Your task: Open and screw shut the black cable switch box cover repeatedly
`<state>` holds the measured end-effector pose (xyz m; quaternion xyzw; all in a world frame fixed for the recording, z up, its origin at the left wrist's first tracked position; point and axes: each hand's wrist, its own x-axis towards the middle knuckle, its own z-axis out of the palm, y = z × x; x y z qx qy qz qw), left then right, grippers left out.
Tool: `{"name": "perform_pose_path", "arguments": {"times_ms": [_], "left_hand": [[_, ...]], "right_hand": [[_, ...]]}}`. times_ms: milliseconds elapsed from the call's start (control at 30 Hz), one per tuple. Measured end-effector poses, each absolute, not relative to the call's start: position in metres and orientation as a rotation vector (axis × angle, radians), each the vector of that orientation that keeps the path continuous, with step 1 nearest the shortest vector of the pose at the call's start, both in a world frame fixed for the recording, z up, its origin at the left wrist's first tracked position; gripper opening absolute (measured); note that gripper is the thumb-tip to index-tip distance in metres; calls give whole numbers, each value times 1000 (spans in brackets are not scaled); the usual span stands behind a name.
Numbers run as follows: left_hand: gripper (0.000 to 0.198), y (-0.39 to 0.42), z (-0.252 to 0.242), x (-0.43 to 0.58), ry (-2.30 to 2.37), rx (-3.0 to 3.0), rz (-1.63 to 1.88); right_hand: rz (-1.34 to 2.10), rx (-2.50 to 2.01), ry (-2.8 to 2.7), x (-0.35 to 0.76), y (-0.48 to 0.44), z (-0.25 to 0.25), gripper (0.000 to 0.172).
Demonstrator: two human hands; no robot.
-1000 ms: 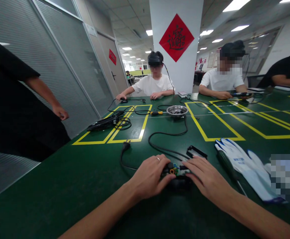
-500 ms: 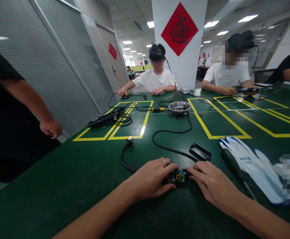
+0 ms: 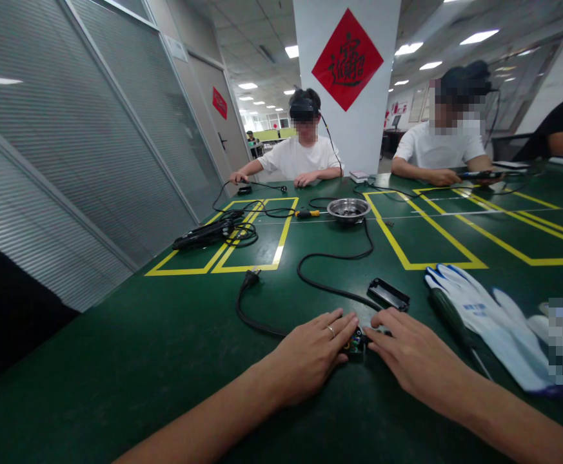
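Circuit board (image 3: 357, 343), set in a small uncovered black casing (image 3: 357, 356), sits at the near middle of the green tabletop (image 3: 126, 361), between the person's two hands. At the far left edge only a bystander's dark clothing (image 3: 10, 309) shows; the arm visible half a second ago is gone, with no bearing on the work. Next comes a bundle of black cables (image 3: 208, 233) lying across the yellow tape, then a two-pin plug (image 3: 251, 278), whose cord runs behind the left hand (image 3: 313, 348). That hand has slid farther right over the board, so the copper-coloured coil, plain a moment ago, is now mostly covered; this suggests steadying or pressing the board within its casing rather than lifting it. Its fingers lie on top and the thumb at the near side, grasping the casing. Farther back, a yellow-and-black screwdriver (image 3: 307, 213) points at a metal bowl (image 3: 349, 220). The right hand (image 3: 404, 345) bends its fingertips to the casing's right end; whether it pinches anything I cannot tell. Just behind it lies a black casing cover (image 3: 388, 294), detached, and farther right a dark-handled screwdriver (image 3: 447, 316) rests against white work gloves (image 3: 484, 322).
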<state>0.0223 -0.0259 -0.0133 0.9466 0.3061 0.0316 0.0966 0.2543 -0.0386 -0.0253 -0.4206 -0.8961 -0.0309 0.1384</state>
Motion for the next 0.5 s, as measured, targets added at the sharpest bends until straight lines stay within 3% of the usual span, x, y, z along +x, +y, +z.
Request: {"name": "perform_pose_path", "arguments": {"times_ms": [200,500], "left_hand": [[59,-26,-9,20,916,2756,107],[56,-27,-11,23,955,2727,114]], "right_hand": [[-186,-1585,-2268,279,-5,-27,45],[-77,-1649,-2209,292,1,-47,47]]}}
